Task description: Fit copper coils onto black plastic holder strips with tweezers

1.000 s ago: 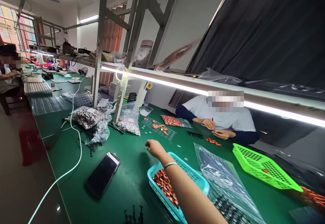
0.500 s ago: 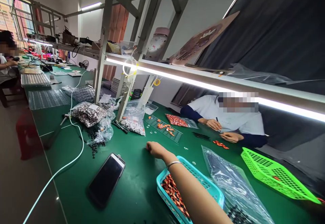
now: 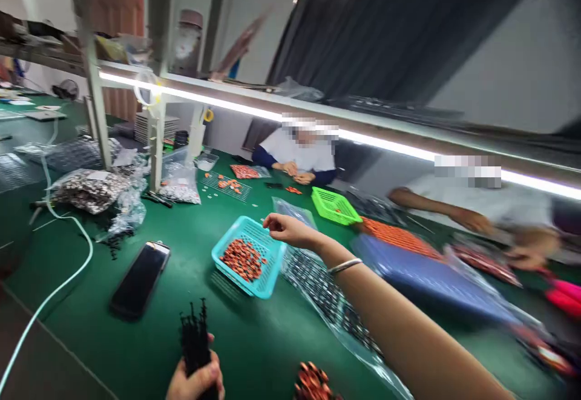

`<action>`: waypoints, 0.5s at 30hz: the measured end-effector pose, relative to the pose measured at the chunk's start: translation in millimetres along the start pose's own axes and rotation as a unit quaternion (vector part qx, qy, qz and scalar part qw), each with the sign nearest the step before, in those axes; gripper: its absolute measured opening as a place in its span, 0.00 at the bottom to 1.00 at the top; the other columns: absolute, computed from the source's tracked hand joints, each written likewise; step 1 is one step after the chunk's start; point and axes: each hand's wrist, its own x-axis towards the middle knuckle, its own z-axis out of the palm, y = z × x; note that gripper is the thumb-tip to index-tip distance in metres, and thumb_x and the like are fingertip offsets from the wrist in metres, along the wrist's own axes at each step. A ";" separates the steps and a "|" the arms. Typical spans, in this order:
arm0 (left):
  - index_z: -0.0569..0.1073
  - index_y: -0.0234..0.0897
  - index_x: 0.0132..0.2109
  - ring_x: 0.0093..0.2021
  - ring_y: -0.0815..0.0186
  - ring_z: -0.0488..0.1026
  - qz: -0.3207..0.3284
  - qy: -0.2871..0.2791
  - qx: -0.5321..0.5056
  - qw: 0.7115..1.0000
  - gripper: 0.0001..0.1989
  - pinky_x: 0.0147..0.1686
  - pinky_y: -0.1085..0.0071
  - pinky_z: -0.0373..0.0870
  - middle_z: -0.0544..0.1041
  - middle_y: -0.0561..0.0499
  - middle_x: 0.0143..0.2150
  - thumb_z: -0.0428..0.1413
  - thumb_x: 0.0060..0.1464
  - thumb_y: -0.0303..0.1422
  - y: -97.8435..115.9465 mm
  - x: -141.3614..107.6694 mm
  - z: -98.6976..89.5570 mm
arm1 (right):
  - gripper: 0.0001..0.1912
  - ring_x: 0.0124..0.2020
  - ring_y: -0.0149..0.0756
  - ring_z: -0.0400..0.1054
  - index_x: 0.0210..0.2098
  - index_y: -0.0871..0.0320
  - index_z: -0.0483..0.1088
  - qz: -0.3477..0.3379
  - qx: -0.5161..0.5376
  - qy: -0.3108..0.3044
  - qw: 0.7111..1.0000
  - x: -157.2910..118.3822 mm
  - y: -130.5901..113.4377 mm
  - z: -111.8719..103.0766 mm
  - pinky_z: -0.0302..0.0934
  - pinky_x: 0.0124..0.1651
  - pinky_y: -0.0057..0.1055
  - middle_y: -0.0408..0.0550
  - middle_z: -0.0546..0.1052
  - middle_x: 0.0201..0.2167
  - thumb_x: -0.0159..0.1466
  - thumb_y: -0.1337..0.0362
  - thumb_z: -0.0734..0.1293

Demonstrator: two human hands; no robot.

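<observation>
My left hand [image 3: 197, 376] is at the bottom of the view, closed round an upright bundle of thin black plastic strips [image 3: 194, 336] with jagged upper ends. My right hand [image 3: 288, 230], a silver bangle on its wrist, reaches to the far right rim of a light-blue plastic basket [image 3: 227, 236]. Its fingers are curled with the tips close together; whether they touch the rim or hold a small piece cannot be made out. Many small orange-red ring-like pieces [image 3: 242, 259] lie in the basket. Similar pieces form a pile [image 3: 314, 382] at the bottom edge.
A black phone [image 3: 140, 280] lies on the green table left of the basket. Clear bags of black parts [image 3: 322, 285] lie under my right forearm. Behind are a green basket [image 3: 333, 206] and two co-workers. A white cable [image 3: 82, 255] runs along the left, near bagged parts [image 3: 91, 191].
The view has turned right, bringing a second co-worker into sight. My right hand has gone from beyond the basket's left side to its far right rim. My left hand with the black strips has appeared.
</observation>
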 end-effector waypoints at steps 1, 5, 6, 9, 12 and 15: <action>0.73 0.37 0.45 0.21 0.70 0.69 0.019 0.007 0.018 1.000 0.33 0.22 0.73 0.64 0.73 0.57 0.25 0.76 0.29 0.37 1.1 0.5 2.4 | 0.14 0.43 0.38 0.73 0.50 0.60 0.70 0.022 0.008 -0.003 1.000 -28.3 17.2 -3.9 0.71 0.45 0.40 0.49 0.75 0.46 0.69 0.58 0.67; 0.74 0.35 0.45 0.22 0.69 0.70 0.022 0.002 0.110 0.994 0.31 0.24 0.72 0.65 0.74 0.55 0.26 0.75 0.32 0.34 6.6 -8.3 27.1 | 0.12 0.40 0.36 0.73 0.46 0.61 0.72 0.103 0.034 -0.007 0.994 -137.7 69.9 10.2 0.71 0.43 0.38 0.47 0.76 0.43 0.69 0.59 0.68; 0.74 0.35 0.45 0.23 0.69 0.70 0.007 -0.019 0.130 0.991 0.30 0.24 0.72 0.66 0.74 0.55 0.26 0.74 0.34 0.34 7.9 -12.0 38.1 | 0.11 0.40 0.36 0.73 0.46 0.61 0.72 0.121 0.039 -0.002 0.992 -160.0 78.3 19.3 0.71 0.43 0.38 0.47 0.76 0.43 0.69 0.59 0.68; 0.75 0.33 0.45 0.23 0.69 0.70 -0.056 -0.103 0.169 0.979 0.26 0.25 0.74 0.66 0.74 0.54 0.26 0.72 0.36 0.31 8.8 -20.4 80.9 | 0.11 0.41 0.36 0.73 0.46 0.60 0.72 0.163 0.054 0.025 0.985 -207.6 92.9 50.4 0.71 0.45 0.39 0.48 0.76 0.44 0.69 0.59 0.68; 0.75 0.32 0.46 0.23 0.69 0.70 -0.097 -0.135 0.190 0.968 0.23 0.24 0.75 0.66 0.74 0.54 0.24 0.69 0.40 0.27 2.1 -16.6 125.9 | 0.12 0.45 0.39 0.72 0.48 0.60 0.71 0.194 0.064 0.071 0.976 -227.7 96.0 76.9 0.70 0.48 0.42 0.49 0.75 0.48 0.69 0.59 0.68; 0.74 0.32 0.45 0.21 0.69 0.70 -0.096 -0.128 0.206 0.965 0.18 0.22 0.75 0.66 0.73 0.55 0.22 0.65 0.45 0.24 -10.0 -0.7 157.8 | 0.13 0.49 0.41 0.71 0.50 0.59 0.71 0.209 0.080 0.116 0.968 -230.5 94.3 91.1 0.69 0.51 0.44 0.51 0.74 0.51 0.69 0.59 0.68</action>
